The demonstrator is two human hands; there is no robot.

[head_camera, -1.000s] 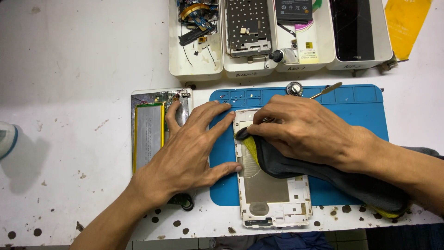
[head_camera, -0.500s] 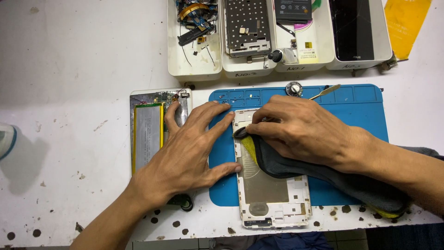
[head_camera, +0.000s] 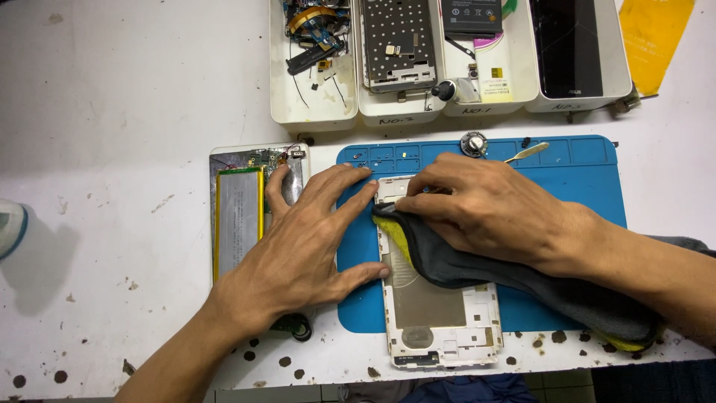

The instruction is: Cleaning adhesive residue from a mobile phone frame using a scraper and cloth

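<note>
While pressing a dark cloth [head_camera: 477,269] under closed right fingers [head_camera: 421,205] onto the phone frame's [head_camera: 440,321] top end, long axis running toward the body; left fingers [head_camera: 335,201] spread flat just beside its left edge.

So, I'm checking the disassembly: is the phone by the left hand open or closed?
Open: the phone beside the left hand shows its bare battery and circuit board.
</note>
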